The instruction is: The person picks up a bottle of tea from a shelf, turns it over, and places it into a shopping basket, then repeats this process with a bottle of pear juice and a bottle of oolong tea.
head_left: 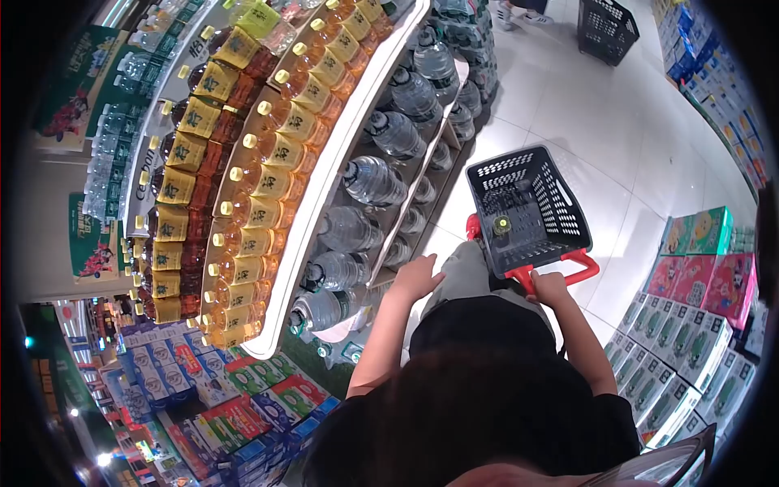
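Note:
My right hand (549, 288) is wrapped round the red handle (583, 268) of a dark grey rolling shopping basket (531, 158). Inside the basket, a bottle with a yellow-green cap (503, 223) shows from above; its label cannot be read. My left hand (418, 277) hangs beside the shelf with its fingers loosely extended, holding nothing. Nearest to it are large clear water jugs (349, 227) on the lower shelf. Above these, rows of amber drink bottles (268, 180) with yellow caps line the upper shelf.
A white shelf edge (345, 122) curves along my left. Stacked drink cartons (677, 333) stand on my right, and boxed goods (219, 398) lie at lower left. Farther up the tiled aisle (560, 97) are another dark basket (607, 31) and a person's shoes (503, 15).

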{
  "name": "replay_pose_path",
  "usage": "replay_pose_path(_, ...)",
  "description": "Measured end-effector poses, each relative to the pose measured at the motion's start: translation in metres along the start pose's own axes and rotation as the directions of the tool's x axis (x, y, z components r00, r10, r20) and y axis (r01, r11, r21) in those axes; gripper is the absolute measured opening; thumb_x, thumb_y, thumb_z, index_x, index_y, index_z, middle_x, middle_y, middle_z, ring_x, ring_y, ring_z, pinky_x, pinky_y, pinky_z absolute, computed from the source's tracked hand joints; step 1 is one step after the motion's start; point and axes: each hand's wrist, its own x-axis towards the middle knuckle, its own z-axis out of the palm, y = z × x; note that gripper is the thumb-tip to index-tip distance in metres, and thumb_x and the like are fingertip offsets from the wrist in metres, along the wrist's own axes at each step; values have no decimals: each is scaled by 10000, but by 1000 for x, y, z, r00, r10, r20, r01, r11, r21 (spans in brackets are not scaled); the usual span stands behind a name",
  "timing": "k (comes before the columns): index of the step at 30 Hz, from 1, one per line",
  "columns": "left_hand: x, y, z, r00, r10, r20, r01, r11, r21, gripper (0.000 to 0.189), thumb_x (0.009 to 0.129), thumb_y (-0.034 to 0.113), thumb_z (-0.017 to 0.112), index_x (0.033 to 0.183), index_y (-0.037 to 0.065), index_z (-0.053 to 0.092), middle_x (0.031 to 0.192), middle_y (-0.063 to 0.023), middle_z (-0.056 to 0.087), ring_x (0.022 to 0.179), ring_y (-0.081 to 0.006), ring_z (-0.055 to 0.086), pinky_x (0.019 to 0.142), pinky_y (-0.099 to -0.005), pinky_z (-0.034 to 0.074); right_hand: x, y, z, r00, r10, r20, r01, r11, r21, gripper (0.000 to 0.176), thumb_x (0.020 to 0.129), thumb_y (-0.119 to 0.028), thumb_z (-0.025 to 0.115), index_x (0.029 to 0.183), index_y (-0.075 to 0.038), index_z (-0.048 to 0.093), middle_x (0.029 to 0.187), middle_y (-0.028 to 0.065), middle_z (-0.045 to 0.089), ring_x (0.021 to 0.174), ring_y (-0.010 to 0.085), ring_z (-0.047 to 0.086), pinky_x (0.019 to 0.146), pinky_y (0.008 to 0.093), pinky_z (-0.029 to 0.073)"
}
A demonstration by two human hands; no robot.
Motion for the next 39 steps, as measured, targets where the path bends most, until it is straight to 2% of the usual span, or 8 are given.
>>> replay_pose_path(4, 29, 3, -28, 989, -69, 131, 76, 995, -56, 571, 868, 371, 541, 1290, -2, 449, 1270, -231, 501, 1178, -350, 485, 986, -408, 388, 41, 0, -32, 998, -40, -50, 46, 991, 127, 578, 649, -537, 729, 958, -92, 528, 709, 100, 647, 657, 306, 642, 587, 422, 475)
replay_pose_path(11, 106, -25, -66, 998, -22, 51, 23, 999, -23, 486, 863, 372, 538, 1203, 29, 486, 1144, -204, 569, 1072, -344, 558, 884, -456, 450, 103, 20, -78, 1000, -15, -25, 19, 984, 178, 519, 702, -463, 705, 995, -85, 506, 718, 106, 649, 670, 305, 646, 610, 435, 479)
replay_pose_path(19, 170, -69, -112, 997, -7, -73, -3, 991, -134, 456, 854, 373, 563, 1136, 20, 508, 1089, -196, 586, 1036, -353, 572, 863, -461, 457, 141, 101, -121, 992, -4, 122, 4, 1000, 3, 494, 682, -478, 719, 920, -84, 541, 710, 112, 638, 697, 318, 641, 638, 442, 485)
replay_pose_path(23, 177, -90, -138, 992, -128, -5, 127, 989, -76, 465, 833, 391, 590, 1111, 22, 538, 1109, -201, 597, 1043, -343, 580, 864, -453, 461, 144, 167, -126, 951, 67, 302, -35, 993, -112, 550, 639, -495, 732, 955, -81, 557, 751, 114, 654, 729, 319, 646, 677, 441, 488)
replay_pose_path(27, 181, -91, -168, 966, -227, 121, 241, 963, -117, 540, 856, 347, 561, 1268, 9, 470, 1225, -226, 532, 1126, -365, 521, 954, -423, 413, 139, 221, -123, 907, 163, 389, -70, 967, -244, 525, 637, -500, 731, 947, -103, 582, 763, 97, 661, 797, 297, 649, 747, 419, 472)
replay_pose_path(29, 189, -104, -145, 985, -167, -32, 163, 981, -101, 427, 829, 354, 597, 1080, 14, 536, 1031, -210, 607, 975, -366, 593, 829, -469, 466, 140, 241, -119, 870, 194, 454, -64, 956, -285, 539, 665, -484, 732, 976, -69, 584, 824, 134, 667, 830, 310, 647, 716, 435, 483)
replay_pose_path(34, 212, -92, -143, 991, -136, 11, 137, 984, -118, 461, 827, 344, 599, 1131, 6, 522, 1058, -216, 601, 997, -370, 585, 847, -460, 464, 151, 245, -133, 747, 351, 565, -154, 918, -366, 329, 665, -305, 732, 918, -96, 701, 939, 91, 694, 931, 243, 653, 833, 426, 433)
replay_pose_path(39, 239, -67, -148, 988, -146, 55, 152, 981, -118, 462, 839, 327, 585, 1152, -6, 515, 1053, -219, 600, 1000, -362, 582, 853, -452, 460, 182, 264, -91, 786, 185, 590, -285, 955, 81, 479, 677, -467, 679, 740, 8, 684, 644, 143, 643, 600, 285, 622, 620, 437, 470)
